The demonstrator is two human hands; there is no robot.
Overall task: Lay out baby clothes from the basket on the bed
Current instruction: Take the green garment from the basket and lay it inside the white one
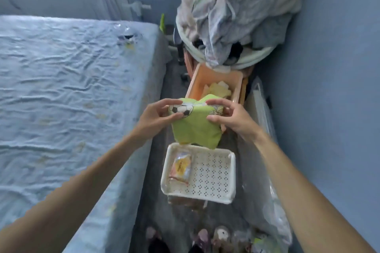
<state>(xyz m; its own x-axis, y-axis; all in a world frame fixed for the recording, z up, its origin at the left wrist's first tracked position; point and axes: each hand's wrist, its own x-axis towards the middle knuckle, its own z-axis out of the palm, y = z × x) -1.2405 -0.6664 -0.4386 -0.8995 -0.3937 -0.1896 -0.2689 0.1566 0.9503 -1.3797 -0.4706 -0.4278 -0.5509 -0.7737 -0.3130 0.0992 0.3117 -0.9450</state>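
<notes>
Your two hands hold a small green baby garment point(196, 127) in the air between them, above the narrow floor strip beside the bed. Your left hand point(158, 116) pinches its upper left corner, thumb under and fingers over a white band printed with footballs. Your right hand point(228, 116) pinches the upper right corner the same way. The cloth hangs slack below your fingers, so it looks light, soft and floppy, with no stiffness of its own. Holding both top corners seems the sensible grip, as it lets the piece open flat.

Just beyond your hands stands a peach basket point(216, 77) with yellow clothes point(218, 89) still inside. Directly below your hands lies a white perforated tray point(230, 172) holding a small packet point(181, 167). To the left of your left hand stretches the bed point(61, 88), its blue sheet wrinkled. Farther beyond the basket a heap of laundry point(236, 16) is piled high. A wall stands close on the right.
</notes>
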